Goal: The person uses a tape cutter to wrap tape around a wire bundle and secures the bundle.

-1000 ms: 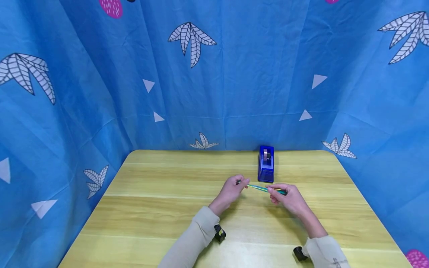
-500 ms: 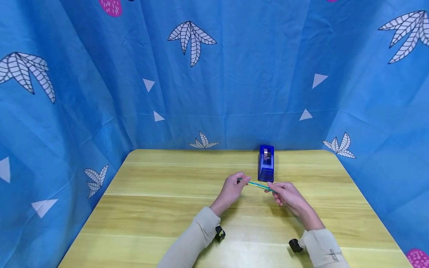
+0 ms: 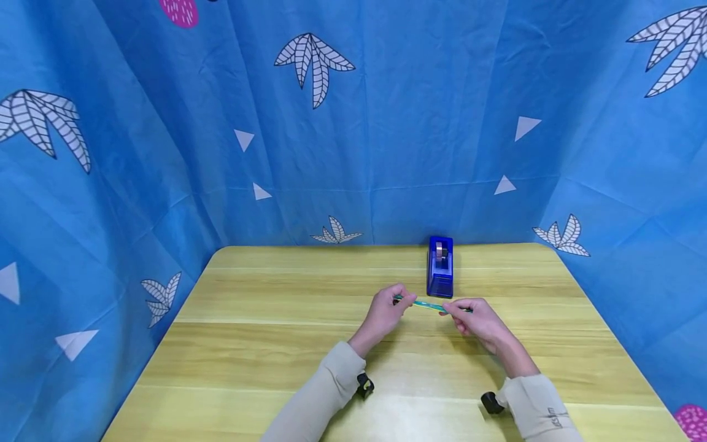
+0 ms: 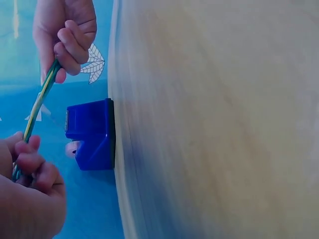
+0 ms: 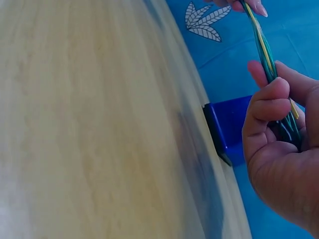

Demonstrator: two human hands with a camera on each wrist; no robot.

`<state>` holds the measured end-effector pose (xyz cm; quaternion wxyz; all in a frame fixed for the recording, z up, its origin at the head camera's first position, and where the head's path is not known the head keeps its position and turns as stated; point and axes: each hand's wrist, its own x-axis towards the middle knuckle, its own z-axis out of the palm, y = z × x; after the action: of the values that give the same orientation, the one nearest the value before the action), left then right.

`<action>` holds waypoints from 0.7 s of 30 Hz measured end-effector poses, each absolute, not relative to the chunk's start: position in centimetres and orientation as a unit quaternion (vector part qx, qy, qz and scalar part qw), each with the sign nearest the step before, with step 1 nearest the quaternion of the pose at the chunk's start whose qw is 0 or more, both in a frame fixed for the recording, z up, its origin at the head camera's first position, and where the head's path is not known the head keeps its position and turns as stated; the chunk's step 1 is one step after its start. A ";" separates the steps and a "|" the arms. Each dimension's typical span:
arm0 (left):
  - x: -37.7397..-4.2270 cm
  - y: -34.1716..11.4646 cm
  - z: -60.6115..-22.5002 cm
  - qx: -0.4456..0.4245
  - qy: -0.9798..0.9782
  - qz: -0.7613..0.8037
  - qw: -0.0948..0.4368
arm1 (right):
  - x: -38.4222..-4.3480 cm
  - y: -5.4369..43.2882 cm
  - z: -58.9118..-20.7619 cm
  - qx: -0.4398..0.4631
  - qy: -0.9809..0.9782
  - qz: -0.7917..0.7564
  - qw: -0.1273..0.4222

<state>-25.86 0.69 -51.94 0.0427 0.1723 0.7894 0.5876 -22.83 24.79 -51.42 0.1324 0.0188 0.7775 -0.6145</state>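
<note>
Between my two hands, just above the table, stretches a slim bundle of green and yellow strands (image 3: pixel 428 305), twisted along its length in the wrist views. My left hand (image 3: pixel 385 311) pinches its left end between thumb and fingers. Farther right, my right hand (image 3: pixel 479 322) grips the other part with thumb and curled fingers. The right wrist view shows dark green loops and a yellow tip (image 5: pixel 294 109) coming out past the right fingers (image 5: pixel 271 102). Part of the bundle is hidden inside each hand.
A blue tape dispenser (image 3: pixel 440 270) with a roll of tape stands near the table's back edge, just behind the hands. The wood-grain table (image 3: pixel 265 344) is edged by a blue patterned curtain (image 3: pixel 425 123). Black wrist straps (image 3: pixel 364 385) sit below both cuffs.
My right hand has turned slightly and changed its grip along the bundle; the end beyond it was hidden half a second ago and shows again now. My left hand keeps its pinch, almost still.
</note>
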 end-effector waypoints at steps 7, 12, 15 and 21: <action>-25.6 0.9 -51.3 0.131 0.807 0.567 0.104 | -22.6 24.8 -51.2 0.027 0.810 -0.583 0.062; -25.5 1.0 -50.6 0.116 0.787 0.589 0.144 | -22.4 24.8 -50.9 0.007 0.832 -0.554 -0.002; -25.5 1.0 -50.6 0.118 0.777 0.599 0.153 | -22.4 24.8 -51.0 -0.010 0.841 -0.541 -0.027; -25.7 1.0 -51.2 0.143 0.788 0.584 0.132 | -22.5 24.7 -51.2 -0.029 0.849 -0.524 -0.058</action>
<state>-25.73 0.99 -51.15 0.1320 0.1426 0.7881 0.5841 -22.47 24.69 -51.18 -0.0577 -0.0290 0.8495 -0.5237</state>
